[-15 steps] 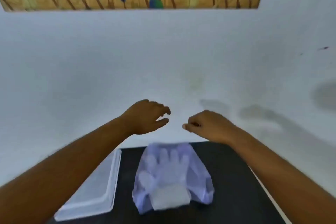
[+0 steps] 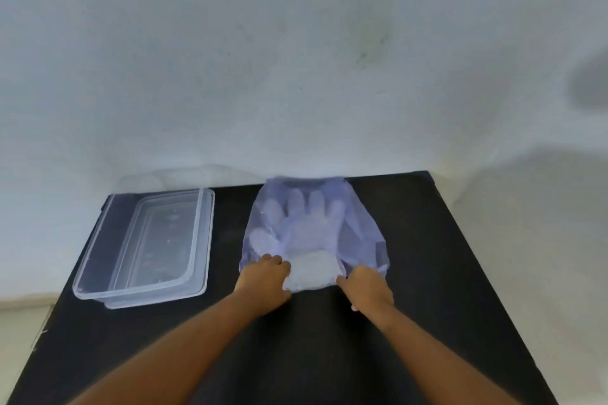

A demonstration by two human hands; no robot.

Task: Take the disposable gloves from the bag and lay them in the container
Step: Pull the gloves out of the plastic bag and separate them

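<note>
A translucent purple bag [image 2: 362,233] lies flat on the black table [image 2: 454,289], its mouth toward me. Pale disposable gloves [image 2: 306,223] show through it with fingers pointing away, and their white cuff end [image 2: 312,273] sticks out of the mouth. My left hand [image 2: 263,283] is curled on the bag's near edge, left of the cuffs. My right hand [image 2: 368,293] grips the same edge on the right. A clear rectangular plastic container [image 2: 141,297] stands open to the left with nothing visible in it.
A pale, stained wall [image 2: 296,76] rises directly behind the table's far edge. The table's left and right edges fall away to a light floor. Bare black tabletop lies in front of the bag and container.
Both hands have come down from in front of the wall to the near edge of the bag and closed on it. The camera has tilted down, showing more of the table.
</note>
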